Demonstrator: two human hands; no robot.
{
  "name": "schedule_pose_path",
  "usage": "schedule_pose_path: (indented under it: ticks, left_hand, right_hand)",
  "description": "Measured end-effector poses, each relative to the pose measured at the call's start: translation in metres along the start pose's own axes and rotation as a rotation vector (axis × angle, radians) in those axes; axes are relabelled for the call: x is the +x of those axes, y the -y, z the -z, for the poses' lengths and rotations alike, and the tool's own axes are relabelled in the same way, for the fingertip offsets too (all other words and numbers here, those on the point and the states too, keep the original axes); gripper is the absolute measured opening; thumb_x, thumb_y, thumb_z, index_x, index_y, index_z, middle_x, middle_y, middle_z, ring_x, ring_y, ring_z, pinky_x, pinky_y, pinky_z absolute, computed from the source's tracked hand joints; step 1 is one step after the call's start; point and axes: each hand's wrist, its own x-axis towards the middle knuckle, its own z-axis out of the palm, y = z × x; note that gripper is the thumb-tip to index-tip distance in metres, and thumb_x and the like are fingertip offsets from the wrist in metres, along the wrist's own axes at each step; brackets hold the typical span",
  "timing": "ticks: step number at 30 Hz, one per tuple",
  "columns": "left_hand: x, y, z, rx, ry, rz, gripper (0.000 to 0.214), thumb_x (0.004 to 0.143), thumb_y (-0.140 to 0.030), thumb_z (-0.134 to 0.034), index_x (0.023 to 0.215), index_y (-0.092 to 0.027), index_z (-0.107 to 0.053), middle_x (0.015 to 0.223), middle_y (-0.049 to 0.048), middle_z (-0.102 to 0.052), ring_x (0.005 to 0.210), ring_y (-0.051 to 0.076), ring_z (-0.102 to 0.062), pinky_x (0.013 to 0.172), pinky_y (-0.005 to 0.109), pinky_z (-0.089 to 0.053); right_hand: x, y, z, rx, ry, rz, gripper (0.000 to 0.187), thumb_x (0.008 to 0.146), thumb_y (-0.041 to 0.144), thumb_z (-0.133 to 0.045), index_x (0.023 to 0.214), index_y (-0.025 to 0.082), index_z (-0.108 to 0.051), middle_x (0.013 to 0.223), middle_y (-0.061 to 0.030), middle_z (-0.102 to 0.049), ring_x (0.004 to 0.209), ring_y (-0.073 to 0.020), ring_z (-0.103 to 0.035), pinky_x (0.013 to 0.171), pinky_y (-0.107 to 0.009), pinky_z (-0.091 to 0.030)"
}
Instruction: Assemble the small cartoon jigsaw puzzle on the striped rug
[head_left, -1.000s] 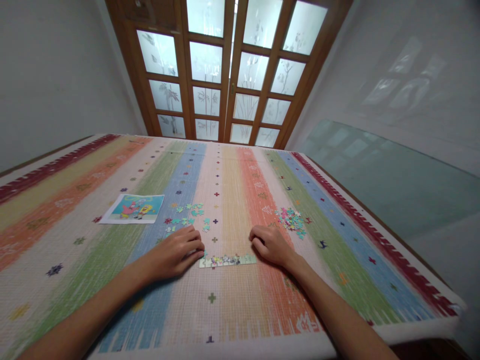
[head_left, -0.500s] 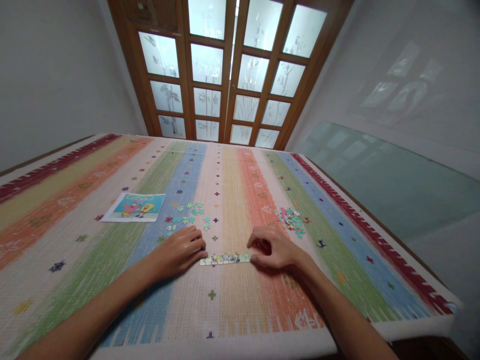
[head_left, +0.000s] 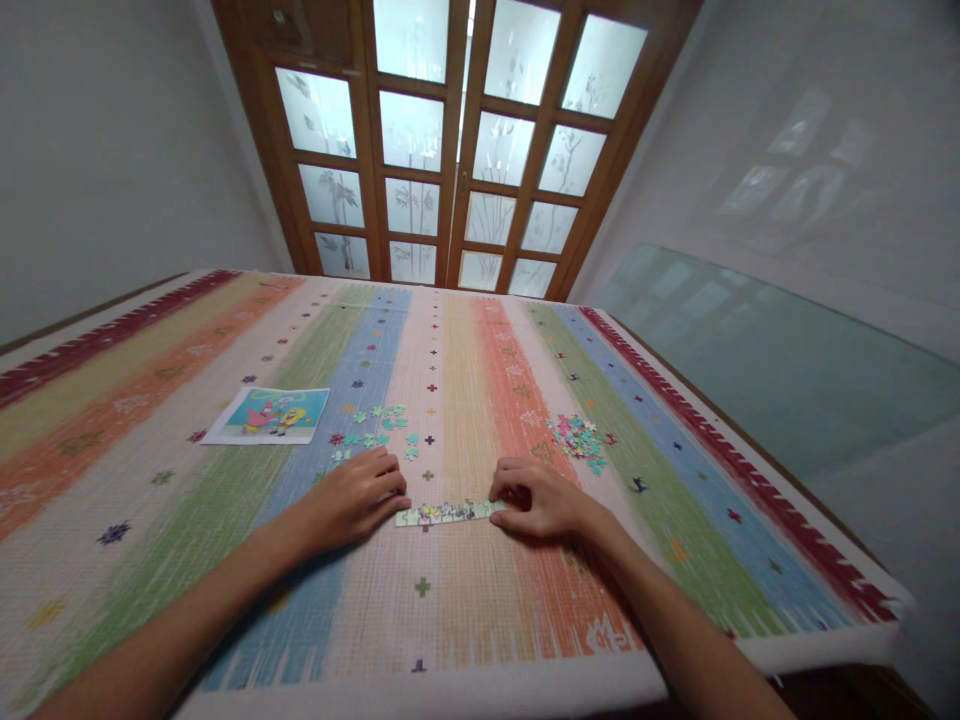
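Observation:
A short row of joined puzzle pieces point(head_left: 448, 513) lies on the striped tablecloth point(head_left: 465, 620). My left hand point(head_left: 352, 497) rests palm down with its fingertips against the row's left end. On the other side, my right hand point(head_left: 540, 497) presses its curled fingertips onto the right end. Both hands flank the strip and touch it; neither lifts it.
Loose teal pieces point(head_left: 375, 428) are scattered just beyond my left hand. A pile of mixed-colour pieces point(head_left: 577, 438) sits beyond my right hand. A cartoon reference picture point(head_left: 268, 415) lies to the left. The table's right edge point(head_left: 757, 470) meets a glass sheet; wooden doors stand behind.
My right hand has slid left and now covers the right end of the joined row. The row has shifted slightly left and away. My left hand has barely moved.

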Motion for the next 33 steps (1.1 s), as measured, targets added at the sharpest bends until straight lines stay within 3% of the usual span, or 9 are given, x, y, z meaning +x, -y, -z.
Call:
schedule_pose_path:
  ticks: [5, 11, 18, 23, 28, 33]
  left_hand:
    - [0.001, 0.005, 0.004, 0.098, -0.065, 0.066, 0.028, 0.108, -0.035, -0.045, 0.095, -0.02, -0.065, 0.094, 0.0056, -0.064, 0.089, 0.023, -0.056, 0.084, 0.038, -0.046]
    - [0.0, 0.024, 0.001, 0.306, -0.249, 0.241, 0.03, 0.105, -0.043, -0.049, 0.119, -0.021, -0.065, 0.122, 0.0104, -0.067, 0.113, 0.031, -0.052, 0.098, 0.048, -0.041]
    - [0.004, 0.043, -0.005, 0.339, -0.177, 0.293, 0.039, 0.105, -0.048, -0.048, 0.132, -0.025, -0.062, 0.132, 0.0086, -0.066, 0.12, 0.032, -0.05, 0.1, 0.047, -0.04]
    - [0.01, 0.052, -0.006, 0.335, -0.146, 0.311, 0.034, 0.107, -0.036, -0.04, 0.123, -0.023, -0.067, 0.123, 0.0091, -0.071, 0.112, 0.031, -0.054, 0.094, 0.045, -0.039]
    - [0.011, 0.063, -0.006, 0.343, -0.183, 0.314, 0.027, 0.099, -0.021, -0.049, 0.114, -0.024, -0.07, 0.11, 0.0081, -0.072, 0.103, 0.029, -0.054, 0.09, 0.043, -0.039]
    - [0.009, 0.07, -0.005, 0.323, -0.196, 0.339, 0.027, 0.097, -0.021, -0.05, 0.108, -0.024, -0.074, 0.1, 0.0088, -0.07, 0.097, 0.028, -0.054, 0.087, 0.043, -0.04]
  right_hand:
    - [0.001, 0.002, -0.002, -0.012, 0.0, 0.004, 0.005, 0.078, 0.02, -0.074, 0.079, 0.018, -0.069, 0.075, 0.0004, -0.059, 0.067, -0.0134, -0.052, 0.065, -0.028, -0.04]
    - [0.0, 0.004, -0.003, -0.028, 0.003, 0.016, 0.006, 0.078, 0.022, -0.073, 0.078, 0.019, -0.068, 0.075, 0.0007, -0.058, 0.068, -0.014, -0.053, 0.065, -0.028, -0.04]
    - [0.001, 0.002, -0.003, -0.015, 0.012, 0.031, 0.003, 0.077, 0.019, -0.066, 0.079, 0.02, -0.067, 0.075, -0.0003, -0.06, 0.068, -0.0152, -0.055, 0.066, -0.029, -0.043]
    - [0.001, 0.002, -0.003, -0.002, -0.02, 0.045, 0.006, 0.078, 0.016, -0.063, 0.078, 0.019, -0.068, 0.073, -0.0014, -0.062, 0.067, -0.0156, -0.056, 0.066, -0.03, -0.043]
    - [0.001, -0.001, -0.001, -0.029, -0.025, 0.033, 0.006, 0.08, 0.017, -0.063, 0.079, 0.019, -0.068, 0.074, -0.002, -0.064, 0.069, -0.0162, -0.057, 0.069, -0.031, -0.045]
    - [0.0, -0.003, -0.002, -0.035, -0.035, 0.04, 0.006, 0.08, 0.018, -0.063, 0.078, 0.019, -0.068, 0.073, -0.0022, -0.064, 0.068, -0.0162, -0.056, 0.068, -0.031, -0.044]
